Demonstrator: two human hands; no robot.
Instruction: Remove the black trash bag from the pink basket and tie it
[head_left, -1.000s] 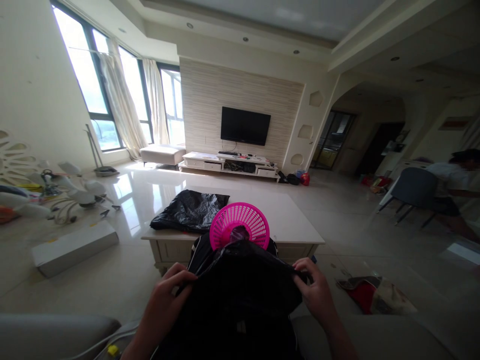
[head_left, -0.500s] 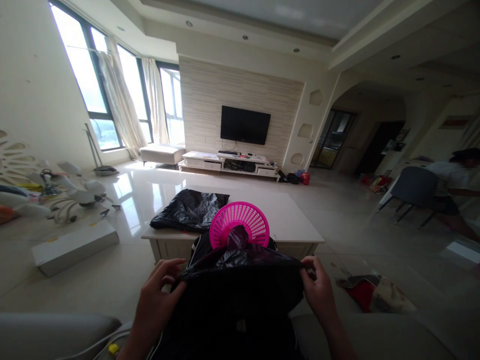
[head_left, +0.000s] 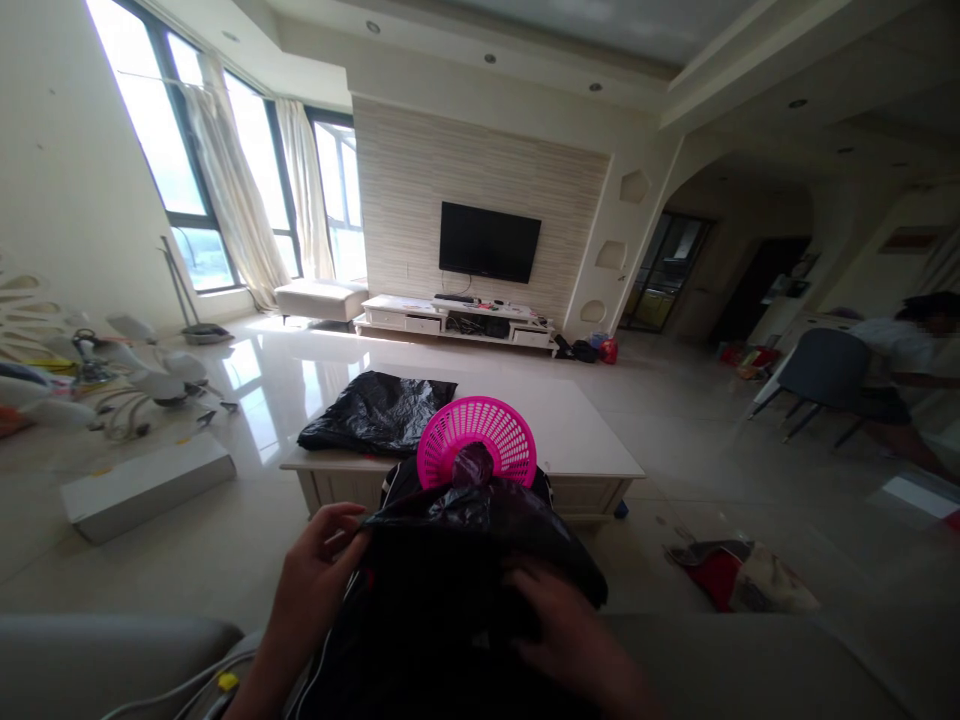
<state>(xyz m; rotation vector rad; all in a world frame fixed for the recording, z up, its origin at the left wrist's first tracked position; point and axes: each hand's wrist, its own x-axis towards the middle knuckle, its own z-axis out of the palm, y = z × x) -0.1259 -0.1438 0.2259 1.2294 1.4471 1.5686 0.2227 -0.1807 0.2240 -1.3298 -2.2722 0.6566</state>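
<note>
Grey sofa upholstery [head_left: 750, 670] fills the nearest strip of the view, and on it — right in the person's lap — sits a black plastic bag [head_left: 457, 560] bunched over a pink plastic basket [head_left: 478, 440], whose rim rises clear of the bag's far side. The left hand [head_left: 311, 575] pinches the bag's left edge between thumb and fingers, apparently to keep the film taut, while the right hand [head_left: 559, 625] lies blurred across the bag's front; its fingers seem pressed on the plastic, though whether they close on a fold cannot be told. Beyond the knees stands a white coffee table [head_left: 585, 440], and near its front-left corner a second black bag [head_left: 379, 412] lies crumpled, leaving the right half of the top bare. Left of the table a flat white box [head_left: 142, 485] rests on the glossy floor; to the right, a red-and-cream cloth [head_left: 739, 585] lies well apart from the table leg. Farther off — a television [head_left: 489, 241] on the far wall, and another person at the right edge beside a dark chair [head_left: 817, 375].
</note>
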